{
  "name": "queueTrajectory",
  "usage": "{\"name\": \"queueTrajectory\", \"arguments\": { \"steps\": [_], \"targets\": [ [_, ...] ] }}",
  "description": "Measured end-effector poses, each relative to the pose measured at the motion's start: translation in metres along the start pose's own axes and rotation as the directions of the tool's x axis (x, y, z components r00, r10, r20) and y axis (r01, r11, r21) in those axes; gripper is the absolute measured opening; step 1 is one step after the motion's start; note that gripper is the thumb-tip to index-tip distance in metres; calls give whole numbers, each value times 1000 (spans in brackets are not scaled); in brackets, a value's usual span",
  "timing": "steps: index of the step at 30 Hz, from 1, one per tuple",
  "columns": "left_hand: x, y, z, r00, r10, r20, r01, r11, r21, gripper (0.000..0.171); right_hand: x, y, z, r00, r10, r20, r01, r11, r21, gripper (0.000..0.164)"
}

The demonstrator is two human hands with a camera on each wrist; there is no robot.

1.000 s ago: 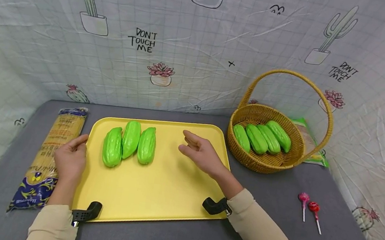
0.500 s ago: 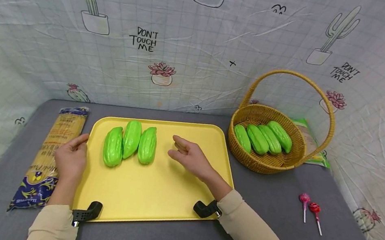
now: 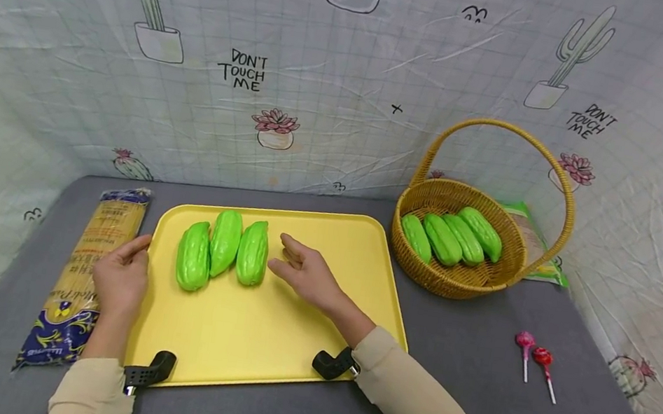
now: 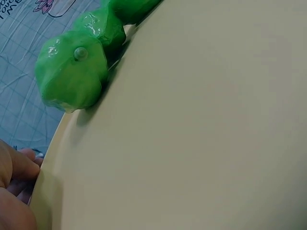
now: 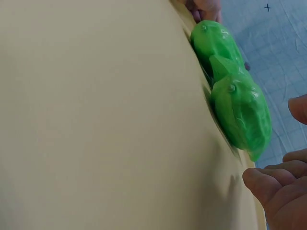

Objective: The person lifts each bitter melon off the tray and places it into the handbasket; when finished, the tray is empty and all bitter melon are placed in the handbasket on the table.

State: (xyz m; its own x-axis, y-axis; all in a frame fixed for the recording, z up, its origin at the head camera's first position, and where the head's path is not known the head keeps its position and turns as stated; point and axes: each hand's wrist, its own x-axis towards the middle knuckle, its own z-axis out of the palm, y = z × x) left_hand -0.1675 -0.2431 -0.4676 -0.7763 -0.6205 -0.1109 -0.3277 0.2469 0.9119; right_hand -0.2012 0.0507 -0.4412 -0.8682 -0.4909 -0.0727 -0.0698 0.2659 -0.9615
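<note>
On the left part of a yellow tray (image 3: 262, 339) lie three plump, glossy green cucumber-like vegetables, side by side. The rightmost green vegetable (image 3: 252, 252) is nearest to my right hand (image 3: 315, 279), which hovers over the tray with thumb and fingers spread apart and holds nothing. In the right wrist view its fingertips (image 5: 256, 179) are just short of that vegetable. My left hand (image 3: 123, 277) rests at the tray's left rim, its fingertips (image 4: 29, 165) against the edge. The other two are the middle vegetable (image 3: 226, 242) and the left vegetable (image 3: 194, 255).
A wicker basket (image 3: 448, 283) with a tall handle stands at the back right, holding several similar green vegetables. Behind it lies a green-edged packet (image 3: 542, 268). Two lollipops (image 3: 542, 357) lie farther right. A spaghetti pack (image 3: 89, 258) lies left of the tray, beside my left hand.
My right hand has moved left over the tray, from its right part to beside the rightmost green vegetable. The left hand has stayed at the rim.
</note>
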Motion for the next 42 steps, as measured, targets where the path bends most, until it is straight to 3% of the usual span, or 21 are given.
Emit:
{"name": "queueTrajectory", "arguments": {
  "steps": [31, 42],
  "targets": [
    [-2, 0, 0, 999, 14, -30, -14, 1000, -1, 36, 24, -3, 32, 1000, -11, -2, 11, 1000, -8, 79],
    [0, 1, 0, 1000, 13, -17, -13, 1000, -3, 37, 26, -4, 37, 999, 27, -17, -28, 998, -54, 83]
  ]
}}
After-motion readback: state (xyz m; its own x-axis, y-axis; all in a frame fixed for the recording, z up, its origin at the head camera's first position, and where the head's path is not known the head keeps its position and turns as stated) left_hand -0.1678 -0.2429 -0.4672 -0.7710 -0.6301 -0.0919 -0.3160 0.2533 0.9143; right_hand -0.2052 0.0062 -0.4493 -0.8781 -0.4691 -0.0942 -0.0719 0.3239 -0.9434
